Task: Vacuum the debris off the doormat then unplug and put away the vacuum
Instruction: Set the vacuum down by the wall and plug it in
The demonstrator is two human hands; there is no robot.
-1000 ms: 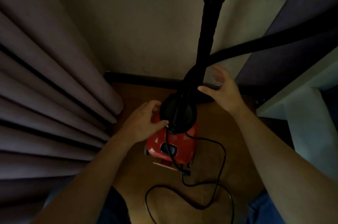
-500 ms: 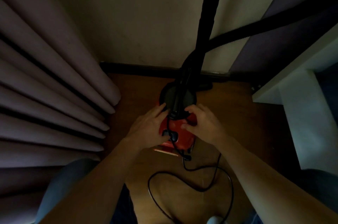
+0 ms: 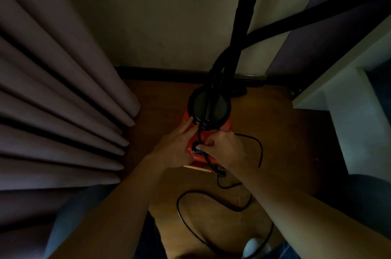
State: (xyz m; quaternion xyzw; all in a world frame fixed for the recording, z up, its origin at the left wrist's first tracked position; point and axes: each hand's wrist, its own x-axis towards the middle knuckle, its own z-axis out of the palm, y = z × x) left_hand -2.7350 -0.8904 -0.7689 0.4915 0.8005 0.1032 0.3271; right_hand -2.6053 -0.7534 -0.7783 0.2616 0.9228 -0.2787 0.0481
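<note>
**A:** What's changed in the last sec?

**B:** R hand (image 3: 226, 149) was up by the hose (image 3: 296, 24), fingers spread. It has dropped onto the vacuum (image 3: 225, 127), fingers curled tight at the black button (image 3: 197, 149), where the cord (image 3: 178, 203) crosses. Can't tell if it's pressing the button or pinching the cord.

**A:** L hand?

**B:** L hand (image 3: 175, 146) hardly moved. It lies flat on the vacuum's left side, fingers straight, tips at the rim of the black lid (image 3: 208, 108).

**A:** So for the task?

**B:** Prob. past the vacuuming, no doormat in view. Vacuum sits on the floor (image 3: 285, 131) in the far corner, just short of the skirting (image 3: 158, 69). The cord lies in loose loops on the near side, so I'd guess cord tidy-up is the step, w/ stowing nearly done.

**A:** Room to move?

**B:** Tight. Curtain (image 3: 63, 89) folds close on the left, wall (image 3: 158, 15) behind, white cabinet (image 3: 349, 110) edge on the right. The tube (image 3: 245, 15) stands upright over the lid, and the hose runs off up-right. Open floor is only on the near side, and the cord loops lie there, near the person's legs, so trip risk backing out.
</note>
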